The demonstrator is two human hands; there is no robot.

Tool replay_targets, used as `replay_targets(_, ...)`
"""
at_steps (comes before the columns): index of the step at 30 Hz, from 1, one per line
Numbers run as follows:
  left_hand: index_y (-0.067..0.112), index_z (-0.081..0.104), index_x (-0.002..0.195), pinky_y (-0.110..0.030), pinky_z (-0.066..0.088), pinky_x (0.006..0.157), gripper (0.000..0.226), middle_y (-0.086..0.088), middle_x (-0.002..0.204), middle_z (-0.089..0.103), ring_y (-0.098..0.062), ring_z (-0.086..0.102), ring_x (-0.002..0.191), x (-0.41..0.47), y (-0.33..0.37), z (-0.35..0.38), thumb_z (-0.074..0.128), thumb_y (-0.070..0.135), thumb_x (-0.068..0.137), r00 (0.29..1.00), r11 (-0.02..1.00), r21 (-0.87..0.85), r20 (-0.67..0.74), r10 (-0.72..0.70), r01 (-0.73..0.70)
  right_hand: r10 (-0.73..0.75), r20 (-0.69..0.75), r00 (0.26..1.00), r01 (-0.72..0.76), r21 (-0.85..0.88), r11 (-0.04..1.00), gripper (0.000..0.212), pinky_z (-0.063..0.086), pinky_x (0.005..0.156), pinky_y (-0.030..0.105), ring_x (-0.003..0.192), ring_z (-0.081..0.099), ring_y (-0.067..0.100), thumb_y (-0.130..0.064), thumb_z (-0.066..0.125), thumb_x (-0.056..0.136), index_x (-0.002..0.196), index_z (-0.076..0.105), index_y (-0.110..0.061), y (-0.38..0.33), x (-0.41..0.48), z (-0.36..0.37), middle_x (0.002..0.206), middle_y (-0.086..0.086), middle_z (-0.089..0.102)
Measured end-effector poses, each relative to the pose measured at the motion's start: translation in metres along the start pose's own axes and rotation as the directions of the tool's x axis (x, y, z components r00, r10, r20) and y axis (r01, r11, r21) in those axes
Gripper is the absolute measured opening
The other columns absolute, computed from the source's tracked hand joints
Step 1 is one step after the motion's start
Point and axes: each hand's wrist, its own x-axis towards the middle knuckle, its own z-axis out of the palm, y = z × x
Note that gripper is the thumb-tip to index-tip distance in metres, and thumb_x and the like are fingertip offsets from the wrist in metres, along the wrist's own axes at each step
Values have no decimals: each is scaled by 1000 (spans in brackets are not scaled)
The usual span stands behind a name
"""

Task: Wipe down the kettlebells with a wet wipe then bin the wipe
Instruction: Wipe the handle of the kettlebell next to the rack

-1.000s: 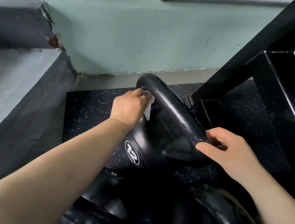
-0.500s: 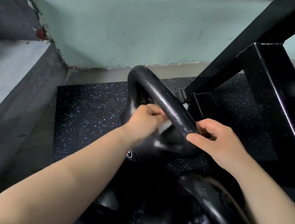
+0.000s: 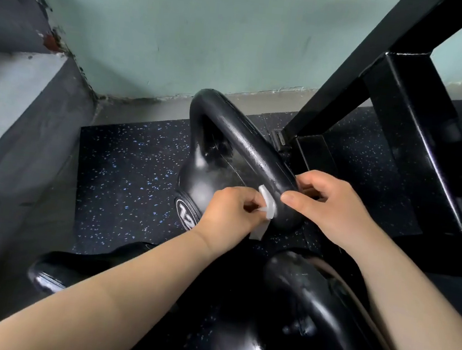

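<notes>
A black kettlebell (image 3: 226,151) marked 12 stands on the speckled rubber mat (image 3: 125,180), its handle glistening wet. My left hand (image 3: 227,217) pinches a white wet wipe (image 3: 266,210) against the near end of the handle. My right hand (image 3: 332,209) grips that same end of the handle from the right side, thumb in front. A second black kettlebell (image 3: 295,311) stands closer to me at the bottom, and a third (image 3: 69,268) lies low on the left under my forearm.
A black steel rack frame (image 3: 403,114) rises right of the kettlebell, its foot on the mat. A pale green wall (image 3: 212,28) closes the back. A grey concrete ledge (image 3: 10,109) runs along the left.
My left hand slid the wipe from the far top of the handle down along it to the near end by my right hand. The view tilted slightly downward.
</notes>
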Motion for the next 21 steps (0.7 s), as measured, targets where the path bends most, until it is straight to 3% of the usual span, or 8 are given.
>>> replay_targets(3, 26, 53, 52, -4, 36, 52, 34, 13, 47, 54, 7, 49, 44, -11, 2, 10, 67, 5, 74, 986, 960, -241, -51, -159, 142, 5, -27, 1000, -5, -33, 999, 19, 38, 60, 0, 75, 50, 6, -32, 66, 71, 88, 60, -26, 0, 1, 0, 88, -3, 59)
replay_targets(6, 19, 53, 55, -16, 43, 62, 27, 4, 58, 57, -4, 52, 55, -26, 6, 29, 71, 9, 73, 952, 879, -405, -63, -301, 251, 5, -1, 1000, -5, -11, 1000, 20, 40, 62, 5, 77, 52, 9, -32, 64, 73, 92, 61, -26, 0, 0, 2, 96, 5, 62)
replay_targets(9, 15, 55, 55, -29, 44, 61, 25, -5, 59, 56, -19, 50, 60, -31, 9, 39, 69, 11, 75, 884, 702, -616, -21, -467, 356, 89, 63, 994, -87, -38, 996, 19, 44, 66, 19, 79, 53, 6, -42, 60, 73, 90, 52, -36, 1, -2, -2, 96, -1, 58)
replay_targets(11, 9, 61, 62, -25, 48, 53, 18, -9, 59, 60, -21, 54, 54, -33, 12, 36, 65, 14, 79, 862, 540, -754, 68, -502, 374, 207, 116, 971, -192, -129, 973, 32, 43, 63, 25, 74, 53, 8, -51, 59, 67, 87, 47, -29, 1, -7, -8, 89, -3, 56)
replay_targets(13, -1, 66, 80, -20, 52, 50, 23, -12, 68, 68, -18, 64, 55, -35, 15, 30, 57, 20, 85, 854, 474, -785, 129, -505, 399, 287, 182, 940, -222, -309, 925, 42, 42, 57, 26, 64, 53, 11, -56, 60, 59, 77, 48, -20, -1, -13, -11, 74, -2, 57)
replay_targets(15, -3, 66, 90, -21, 55, 58, 33, -15, 82, 72, -19, 68, 67, -37, 15, 27, 49, 26, 90, 853, 489, -761, 158, -497, 426, 306, 196, 932, -199, -431, 880, 43, 42, 54, 26, 61, 57, 14, -53, 63, 61, 68, 49, -13, -6, -14, -11, 65, -1, 60)
replay_targets(17, 1, 68, 89, -33, 54, 77, 36, -19, 94, 71, -27, 67, 83, -40, 17, 24, 47, 29, 91, 860, 545, -718, 150, -488, 434, 329, 164, 930, -235, -421, 876, 40, 44, 55, 28, 60, 62, 19, -46, 66, 66, 66, 50, -9, -9, -11, -11, 64, 7, 62)
replay_targets(21, 14, 72, 69, -35, 48, 82, 37, -13, 81, 71, -23, 63, 80, -52, 23, 24, 43, 22, 92, 917, 687, -630, 107, -385, 362, 412, 230, 882, -299, -405, 864, 41, 43, 51, 25, 52, 55, 18, -49, 65, 66, 56, 51, -12, -7, -11, -8, 54, 4, 53)
